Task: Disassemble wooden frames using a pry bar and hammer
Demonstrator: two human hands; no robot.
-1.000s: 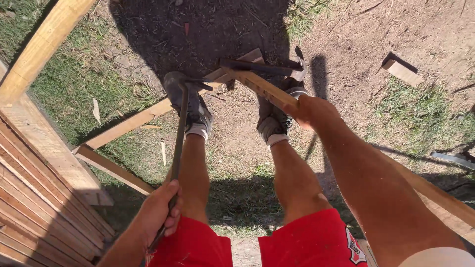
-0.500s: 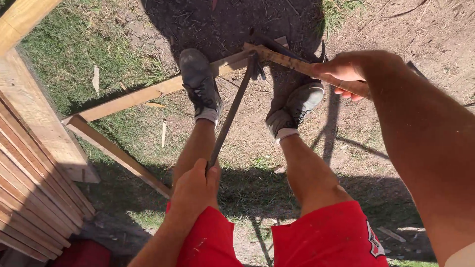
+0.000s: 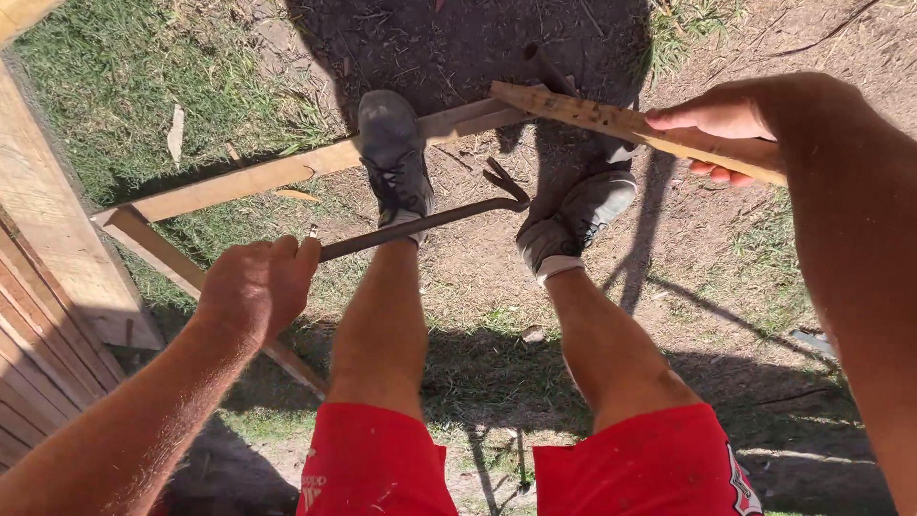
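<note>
I see left hand gripping crowbar; bar runs right and away, claw near shoes. Right hand grips wood strip, slanting up-left above claw. Claw touching board? Can't tell.

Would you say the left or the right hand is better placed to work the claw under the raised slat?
Left, probably. The left hand grips the pry bar, its claw beside the wooden slat; the right hand is occupied holding that slat up.

Bare dirt ground with grass patches carries a long wooden plank pinned under a grey shoe; small scraps, perhaps wood chips, lie nearby.
</note>
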